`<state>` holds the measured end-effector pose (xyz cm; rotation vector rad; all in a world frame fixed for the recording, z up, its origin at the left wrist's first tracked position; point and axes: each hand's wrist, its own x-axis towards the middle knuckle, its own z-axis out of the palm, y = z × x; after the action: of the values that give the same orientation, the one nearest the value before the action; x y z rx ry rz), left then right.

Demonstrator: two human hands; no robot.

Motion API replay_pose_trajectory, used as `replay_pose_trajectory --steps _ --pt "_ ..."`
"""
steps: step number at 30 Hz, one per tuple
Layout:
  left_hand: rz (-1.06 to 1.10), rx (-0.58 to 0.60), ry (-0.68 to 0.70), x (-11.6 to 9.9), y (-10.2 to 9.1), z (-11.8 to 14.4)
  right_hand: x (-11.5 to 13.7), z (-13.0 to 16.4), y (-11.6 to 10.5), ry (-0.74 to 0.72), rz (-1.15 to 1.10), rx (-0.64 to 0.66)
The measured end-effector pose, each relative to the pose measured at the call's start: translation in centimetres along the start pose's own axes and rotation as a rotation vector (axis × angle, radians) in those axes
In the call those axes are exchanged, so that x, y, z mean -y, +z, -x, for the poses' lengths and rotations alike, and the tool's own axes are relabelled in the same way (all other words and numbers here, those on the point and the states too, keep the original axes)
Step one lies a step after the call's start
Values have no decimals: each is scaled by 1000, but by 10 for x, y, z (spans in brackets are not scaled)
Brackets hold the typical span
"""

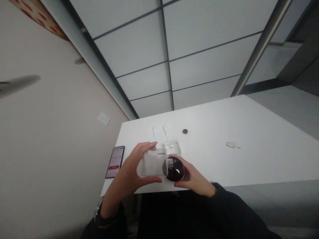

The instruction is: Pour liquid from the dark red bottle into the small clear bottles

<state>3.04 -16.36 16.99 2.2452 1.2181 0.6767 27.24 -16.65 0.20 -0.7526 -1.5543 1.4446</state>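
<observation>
My left hand (134,167) is closed around a clear, square-sided plastic container (152,163), thumb along the near side and fingers along the far side. In my right hand (195,179) is a dark brown bottle (176,170), tipped so that its pale neck points left at the container. Neck and container overlap in this view; whether they touch I cannot tell. Just beyond the hands sits a second clear square container (172,146) on the white table (206,136). A small dark round cap (184,131) lies behind it.
Two whitish, spoon-like pieces (154,130) lie at the back of the table. A phone (115,162) with a lit screen rests at the left edge. Farther right is a crumpled pale scrap (233,144). A wall stands on the left and panelled doors (149,66) behind.
</observation>
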Motion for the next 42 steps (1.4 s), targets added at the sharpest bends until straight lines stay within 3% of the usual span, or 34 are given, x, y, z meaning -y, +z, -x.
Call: replay_pose_trajectory --steps 8,12,15,20,24,33,42 --pt "680 -388 -174 44 79 37 -5 4 1 49 -36 -15" --pt "818 -533 -197 55 111 46 -7 3 -1 51 -2 -37" --pt "809 -555 -215 62 119 48 -11 3 -2 54 11 -46" --pt "826 -568 -224 63 114 48 -10 2 0 43 -25 -46" --pt "719 -546 -179 52 98 40 -7 1 2 35 -58 -43" --pt "484 -265 -125 32 42 19 -10 0 1 23 -69 -34" --pt "142 -150 67 16 17 6 -9 -1 2 -9 -78 -27"
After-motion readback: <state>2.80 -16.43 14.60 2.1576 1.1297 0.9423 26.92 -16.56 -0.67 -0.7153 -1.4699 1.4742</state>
